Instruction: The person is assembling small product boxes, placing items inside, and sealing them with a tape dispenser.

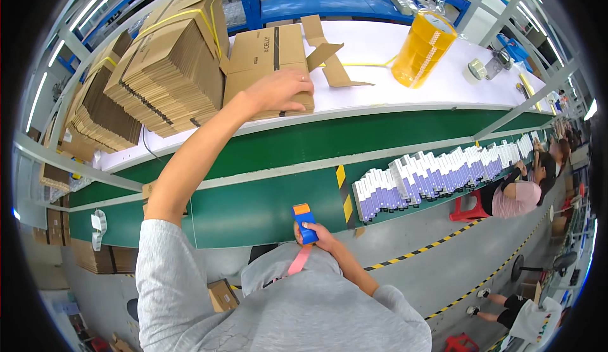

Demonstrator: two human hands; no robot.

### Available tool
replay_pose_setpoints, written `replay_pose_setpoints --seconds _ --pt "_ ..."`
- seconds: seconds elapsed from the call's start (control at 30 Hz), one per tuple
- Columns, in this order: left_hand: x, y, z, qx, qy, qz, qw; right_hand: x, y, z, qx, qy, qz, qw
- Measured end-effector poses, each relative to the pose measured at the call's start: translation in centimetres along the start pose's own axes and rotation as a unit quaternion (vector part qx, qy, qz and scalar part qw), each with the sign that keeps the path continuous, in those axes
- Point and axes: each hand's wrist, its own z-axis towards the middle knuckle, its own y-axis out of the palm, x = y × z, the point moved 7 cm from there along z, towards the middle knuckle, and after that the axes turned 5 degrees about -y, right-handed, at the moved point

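Note:
My left hand (282, 91) reaches across to the back shelf and rests on a flat-folded brown carton (265, 51). Its fingers are spread and the thumb stands apart; I see no grip round the board. Close to my body, my right hand (322, 237) is closed round a small blue hand tool with an orange end (304, 222), perhaps a carton-tape cutter or dispenser; its exact kind is unclear. Loose cardboard flaps (335, 66) jut out to the right of the carton. A bundle of folded cartons (174, 67), bound with yellow strap, stands left of it.
Stacked rolls of yellow tape (423, 49) stand on the white shelf (361, 99). Below runs a green conveyor belt (247, 209), with a long row of white-and-purple boxes (418, 178) to the right. A seated person (516, 194) works farther along. A metal frame post (532, 102) crosses at right.

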Motion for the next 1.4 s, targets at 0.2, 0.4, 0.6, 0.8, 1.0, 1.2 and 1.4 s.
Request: replay_pose_setpoints --seconds 0.2,0.4,0.6,0.8,1.0,1.2,1.4 --pt "0.4 -0.6 -0.6 -0.01 0.002 0.015 1.0 0.4 -1.4 -0.7 0.069 -0.001 -0.01 0.998" --pt "1.3 -6.4 -1.6 0.166 -0.032 0.074 0.983 1.0 -2.0 -0.1 0.064 -0.001 -0.033 0.997" --pt "1.4 -15.9 -9.8 0.379 -0.323 0.098 0.861 -0.5 -1.4 -1.2 0.104 -0.063 -0.079 0.989" --pt "12.8 -13.2 -24.4 0.439 -0.341 -0.001 0.831 -6.5 1.4 -3.6 0.078 -0.205 -0.116 0.969" --pt "15.8 9.2 -37.4 -0.038 -0.558 -0.184 0.808 -7.5 2.2 -3.1 0.06 -0.192 -0.089 0.975" --pt "16.9 24.6 -38.7 0.03 -0.572 -0.211 0.793 -3.6 -1.6 2.0 0.23 -0.138 -0.182 0.946" --pt "18.1 26.5 -36.1 0.001 -0.504 -0.249 0.827 -5.3 -2.1 5.3 0.332 -0.226 -0.21 0.891"
